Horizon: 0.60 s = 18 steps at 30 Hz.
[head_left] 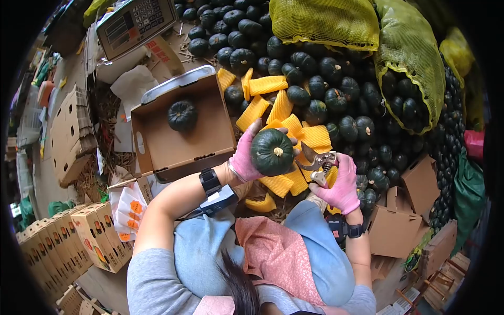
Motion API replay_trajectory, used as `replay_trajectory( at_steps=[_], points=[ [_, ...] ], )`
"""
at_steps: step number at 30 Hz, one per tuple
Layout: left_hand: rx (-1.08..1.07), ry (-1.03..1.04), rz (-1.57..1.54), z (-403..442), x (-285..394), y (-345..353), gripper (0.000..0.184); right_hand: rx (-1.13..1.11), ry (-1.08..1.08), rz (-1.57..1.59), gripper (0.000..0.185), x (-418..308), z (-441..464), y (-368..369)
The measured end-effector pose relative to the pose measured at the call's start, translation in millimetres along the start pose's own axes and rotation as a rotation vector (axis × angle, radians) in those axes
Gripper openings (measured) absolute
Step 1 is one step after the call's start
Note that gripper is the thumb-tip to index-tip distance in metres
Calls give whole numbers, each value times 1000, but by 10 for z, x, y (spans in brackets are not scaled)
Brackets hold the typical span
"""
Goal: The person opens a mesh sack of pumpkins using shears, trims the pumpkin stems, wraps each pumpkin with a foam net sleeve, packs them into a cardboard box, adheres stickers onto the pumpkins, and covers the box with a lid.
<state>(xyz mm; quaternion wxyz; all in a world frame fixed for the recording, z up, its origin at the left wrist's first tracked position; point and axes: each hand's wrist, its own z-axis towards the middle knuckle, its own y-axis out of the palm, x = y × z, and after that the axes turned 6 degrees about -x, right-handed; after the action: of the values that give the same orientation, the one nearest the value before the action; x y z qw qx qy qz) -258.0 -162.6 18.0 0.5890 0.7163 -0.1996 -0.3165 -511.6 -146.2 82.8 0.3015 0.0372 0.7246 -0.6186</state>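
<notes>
Pink-gloved, the left hand point(244, 155) cups a squash point(271, 151) in half-curled fingers beside the near right corner of the carton point(184, 146), while the right hand point(340, 185) wraps its fingers around pruning shears point(321, 159).

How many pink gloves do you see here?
2 pink gloves: one on the left hand, which holds a dark green squash, and one on the right hand, which grips pruning shears. Others could be hidden in the clutter.

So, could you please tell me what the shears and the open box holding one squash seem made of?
The shears: apparently metal, shiny around the spring, duller on the blade. The open box: probably cardboard, matte brown, with folded walls and cut-out slots.
</notes>
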Motion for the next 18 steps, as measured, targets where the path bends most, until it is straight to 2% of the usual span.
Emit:
replay_trajectory(
  at_steps=[3,6,10,11,15,18],
  points=[
    [72,8,34,2,-34,-19,62,37,-91,-64,72,-90,2,51],
    [111,40,97,-12,-67,-24,57,-50,-88,-78,72,-128,22,136],
    [225,60,230,-25,-23,-43,47,-216,65,-116,61,-94,84,239],
    [239,42,234,-24,-46,-8,47,-211,65,-117,55,-100,86,222],
    [259,47,86,49,-139,-7,47,-193,40,-167,50,36,166,251],
    [234,109,66,164,-206,49,48,13,-38,-223,49,92,219,282]
  ],
)
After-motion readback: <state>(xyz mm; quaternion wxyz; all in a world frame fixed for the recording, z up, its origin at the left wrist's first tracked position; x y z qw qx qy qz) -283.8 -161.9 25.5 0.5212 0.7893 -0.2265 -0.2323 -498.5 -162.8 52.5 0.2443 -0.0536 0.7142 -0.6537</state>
